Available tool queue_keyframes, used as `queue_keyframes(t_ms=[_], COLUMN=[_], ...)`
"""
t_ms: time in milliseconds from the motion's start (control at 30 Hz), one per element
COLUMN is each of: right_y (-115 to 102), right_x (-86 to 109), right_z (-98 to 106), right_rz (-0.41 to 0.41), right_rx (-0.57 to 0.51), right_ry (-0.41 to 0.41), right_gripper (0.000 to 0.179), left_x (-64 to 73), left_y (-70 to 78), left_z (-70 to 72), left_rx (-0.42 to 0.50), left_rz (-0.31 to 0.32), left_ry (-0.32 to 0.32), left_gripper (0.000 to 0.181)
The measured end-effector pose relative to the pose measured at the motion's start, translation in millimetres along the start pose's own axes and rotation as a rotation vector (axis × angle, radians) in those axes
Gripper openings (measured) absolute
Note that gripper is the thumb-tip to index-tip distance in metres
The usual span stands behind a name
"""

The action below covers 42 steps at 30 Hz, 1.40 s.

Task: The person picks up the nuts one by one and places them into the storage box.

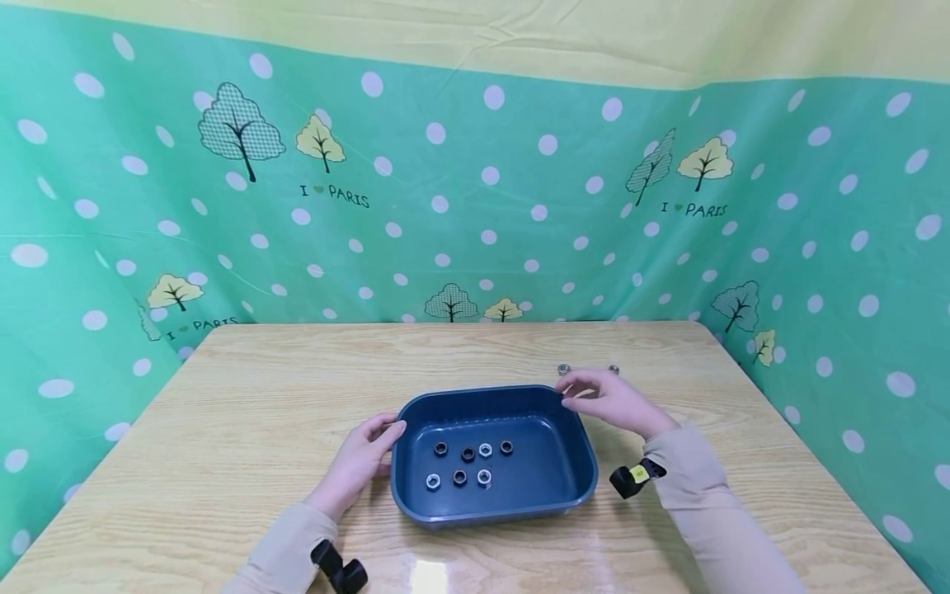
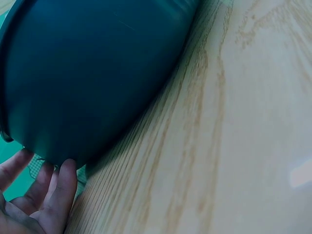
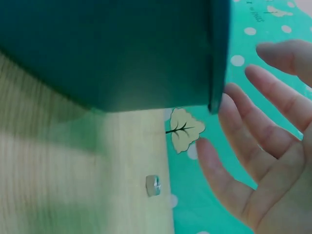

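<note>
A dark blue rectangular tub (image 1: 519,513) stands on the table with several hex nuts in it, some silver, like this nut (image 1: 485,477), and some dark, like that nut (image 1: 441,449). My left hand (image 1: 361,456) is at the tub's left side, thumb near the rim and fingertips against the outer wall, as the left wrist view shows. At the far right corner is my right hand (image 1: 612,402), its fingers spread and loosely bent; in the right wrist view the fingertips come right up to the rim.
Behind the right hand, two silver nuts lie on the wooden table (image 1: 282,396): one nut (image 1: 564,369) close to the fingers, another nut (image 1: 613,370) farther right. A green dotted curtain (image 1: 460,198) hangs along the table's back and sides.
</note>
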State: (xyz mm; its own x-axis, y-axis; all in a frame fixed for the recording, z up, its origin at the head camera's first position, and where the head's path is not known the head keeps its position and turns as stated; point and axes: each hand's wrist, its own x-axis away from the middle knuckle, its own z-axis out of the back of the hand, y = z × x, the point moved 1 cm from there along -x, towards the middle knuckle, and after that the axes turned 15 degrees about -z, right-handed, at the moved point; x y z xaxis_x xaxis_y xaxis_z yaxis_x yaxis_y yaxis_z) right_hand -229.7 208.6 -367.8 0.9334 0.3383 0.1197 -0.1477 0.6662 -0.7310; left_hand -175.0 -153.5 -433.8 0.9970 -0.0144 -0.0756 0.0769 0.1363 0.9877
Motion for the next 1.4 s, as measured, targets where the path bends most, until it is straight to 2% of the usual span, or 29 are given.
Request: queue_keyframes(t_ms=[167,400,633,933,1200,1400], right_y=[14,38,55,67,77,81], right_x=[-0.3,-4.8,-7.0,-8.1,-10.8,-12.1], right_z=[2,9,15,21,27,33], right_rz=[-0.040,-0.148,-0.241,-0.427,-0.495,-0.488], right_rx=[-0.033,-0.001,0.017,0.052,0.092,0.114], right_ry=[0.082,0.175,0.224,0.264,0.299,0.303], right_gripper=[0.031,0.035,0.041,0.053,0.052,0.048], left_x=[-0.3,-0.1,-0.5,-1.2,-0.4,0.9], left_y=[0.9,1.8,1.0,-0.4,0.5,0.0], left_z=[-0.7,-0.3,0.2,0.1,-0.2,-0.9], left_rx=[0.010,0.005,-0.009,-0.019,-0.020,-0.020], left_rz=[-0.002,-0.005,-0.005,-0.006,-0.005,0.003], left_ry=[0.004,0.004,-0.005,-0.013,-0.002,0.008], left_gripper=[0.043,0.044,0.046,0.047,0.045,0.044])
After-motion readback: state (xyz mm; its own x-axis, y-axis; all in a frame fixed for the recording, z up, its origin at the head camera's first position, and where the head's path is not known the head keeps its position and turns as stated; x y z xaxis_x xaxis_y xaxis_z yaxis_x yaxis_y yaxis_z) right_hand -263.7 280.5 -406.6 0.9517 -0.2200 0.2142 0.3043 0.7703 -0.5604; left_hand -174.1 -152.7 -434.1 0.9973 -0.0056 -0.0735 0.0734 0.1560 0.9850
